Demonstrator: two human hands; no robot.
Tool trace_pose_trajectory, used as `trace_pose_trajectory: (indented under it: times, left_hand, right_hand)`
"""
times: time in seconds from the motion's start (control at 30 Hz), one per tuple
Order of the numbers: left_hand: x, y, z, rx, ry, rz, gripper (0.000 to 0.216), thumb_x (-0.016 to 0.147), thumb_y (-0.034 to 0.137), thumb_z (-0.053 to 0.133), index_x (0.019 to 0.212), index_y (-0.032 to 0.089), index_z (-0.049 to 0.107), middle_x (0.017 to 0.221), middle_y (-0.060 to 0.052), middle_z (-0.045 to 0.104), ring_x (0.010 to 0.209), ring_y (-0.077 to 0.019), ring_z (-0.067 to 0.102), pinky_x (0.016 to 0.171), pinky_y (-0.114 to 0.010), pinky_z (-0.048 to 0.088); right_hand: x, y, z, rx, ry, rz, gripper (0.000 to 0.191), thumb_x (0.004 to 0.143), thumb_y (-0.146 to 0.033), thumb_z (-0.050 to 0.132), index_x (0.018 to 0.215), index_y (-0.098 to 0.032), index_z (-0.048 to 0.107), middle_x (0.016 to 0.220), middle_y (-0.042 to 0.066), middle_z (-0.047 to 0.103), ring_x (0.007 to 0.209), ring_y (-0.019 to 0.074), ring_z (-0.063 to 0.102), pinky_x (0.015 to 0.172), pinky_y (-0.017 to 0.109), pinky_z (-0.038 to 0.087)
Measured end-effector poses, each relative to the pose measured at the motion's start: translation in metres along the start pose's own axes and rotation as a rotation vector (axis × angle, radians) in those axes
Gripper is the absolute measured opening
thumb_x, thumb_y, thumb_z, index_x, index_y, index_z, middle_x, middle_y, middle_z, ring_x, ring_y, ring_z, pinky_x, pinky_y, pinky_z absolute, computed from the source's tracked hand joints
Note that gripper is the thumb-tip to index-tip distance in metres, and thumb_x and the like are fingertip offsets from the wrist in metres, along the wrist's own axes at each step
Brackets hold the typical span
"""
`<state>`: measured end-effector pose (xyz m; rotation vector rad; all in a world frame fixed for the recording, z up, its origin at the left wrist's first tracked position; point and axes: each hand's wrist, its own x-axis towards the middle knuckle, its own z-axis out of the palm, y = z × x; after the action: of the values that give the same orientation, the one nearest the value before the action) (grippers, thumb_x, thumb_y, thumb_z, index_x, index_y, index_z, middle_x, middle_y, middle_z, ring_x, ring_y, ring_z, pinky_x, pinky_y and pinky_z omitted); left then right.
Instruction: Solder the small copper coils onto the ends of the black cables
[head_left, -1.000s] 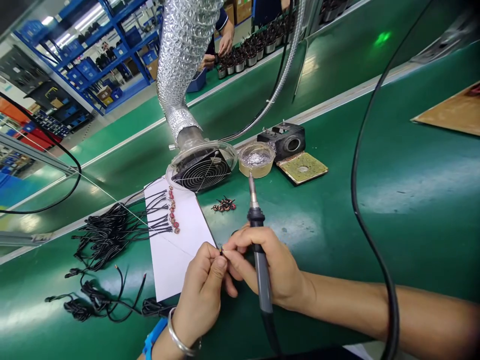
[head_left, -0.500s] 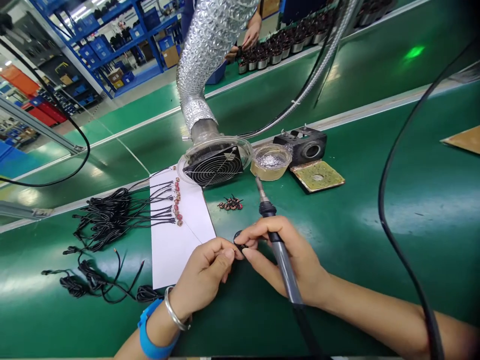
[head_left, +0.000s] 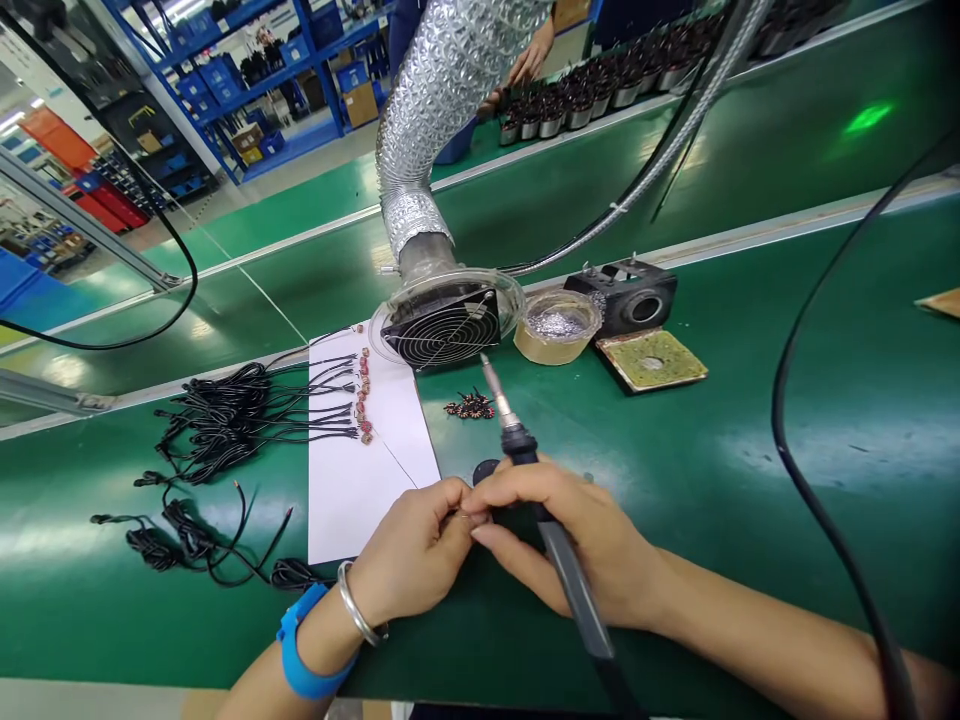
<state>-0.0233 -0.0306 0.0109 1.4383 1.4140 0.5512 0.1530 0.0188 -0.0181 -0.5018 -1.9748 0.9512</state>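
My right hand (head_left: 596,545) holds a soldering iron (head_left: 559,560), its metal tip pointing up and away toward the fan. The thumb and index finger of that hand also meet the fingertips of my left hand (head_left: 416,545). My left hand is closed in a pinch; whatever small thing lies between the fingertips is hidden. A thin wire (head_left: 396,460) runs over the white sheet (head_left: 337,510) to the back of my left hand. Just beyond the fingertips is a black round piece (head_left: 486,470). Small dark parts with coppery bits (head_left: 471,405) lie heaped past it.
A fan (head_left: 442,335) on a foil duct (head_left: 427,130) stands ahead. Right of it are a tape roll (head_left: 555,345), a black iron holder (head_left: 626,300) and a yellow sponge (head_left: 652,360). Black cables (head_left: 217,415) lie left. Another person's hand (head_left: 532,55) is at the back.
The view has shifted slightly. The iron's tip has swung left toward the fan. My fingertips have come together, and the black round piece, earlier at my right fingers, now shows beyond them.
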Motion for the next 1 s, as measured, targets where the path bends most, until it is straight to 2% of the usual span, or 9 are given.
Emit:
trace_pose_trajectory:
  times: [0.17,0.3,0.5,0.77,1.0]
  left_hand:
    - [-0.003,0.008,0.000,0.195,0.003,0.037,0.023,0.097,0.031,0.043,0.088,0.018,0.060,0.074,-0.001,0.058,0.065,-0.0149,0.048,0.062,-0.026,0.036]
    - [-0.002,0.011,-0.007,0.278,0.057,0.108,0.021,0.096,0.029,0.046,0.088,0.019,0.061,0.078,-0.002,0.059,0.072,-0.0154,0.050,0.066,-0.026,0.037]
    - [0.000,0.006,-0.010,0.098,-0.023,0.029,0.027,0.097,0.035,0.045,0.081,0.018,0.057,0.071,0.001,0.056,0.066,-0.0126,0.048,0.063,-0.024,0.037]
    - [0.004,0.000,-0.008,-0.094,-0.061,-0.062,0.028,0.096,0.040,0.049,0.084,0.016,0.059,0.072,0.000,0.059,0.066,-0.0119,0.049,0.063,-0.024,0.037]
    - [0.002,0.002,-0.011,-0.064,-0.063,-0.068,0.027,0.095,0.039,0.049,0.082,0.017,0.057,0.070,0.001,0.058,0.065,-0.0117,0.048,0.065,-0.024,0.037]
  right_hand:
    - [0.006,0.001,-0.002,-0.056,-0.072,0.025,0.017,0.092,-0.011,0.049,0.102,-0.024,0.047,0.083,0.000,0.063,0.070,0.0146,0.058,0.069,0.029,0.049]
    - [0.007,0.009,-0.015,-0.043,-0.061,0.024,0.024,0.092,-0.012,0.049,0.112,-0.025,0.045,0.084,0.000,0.064,0.074,0.0148,0.060,0.070,0.028,0.050]
    - [0.005,0.017,-0.018,-0.081,-0.086,-0.103,0.029,0.091,-0.009,0.052,0.115,-0.025,0.046,0.083,0.000,0.067,0.074,0.0151,0.061,0.070,0.028,0.049]
    - [-0.001,0.015,-0.013,-0.125,-0.053,-0.113,0.033,0.090,-0.008,0.047,0.116,-0.028,0.048,0.082,-0.001,0.067,0.072,0.0163,0.063,0.068,0.031,0.051]
    - [0.001,0.016,-0.018,-0.089,-0.092,-0.086,0.023,0.094,-0.012,0.050,0.112,-0.024,0.046,0.084,0.000,0.066,0.074,0.0146,0.061,0.071,0.028,0.050]
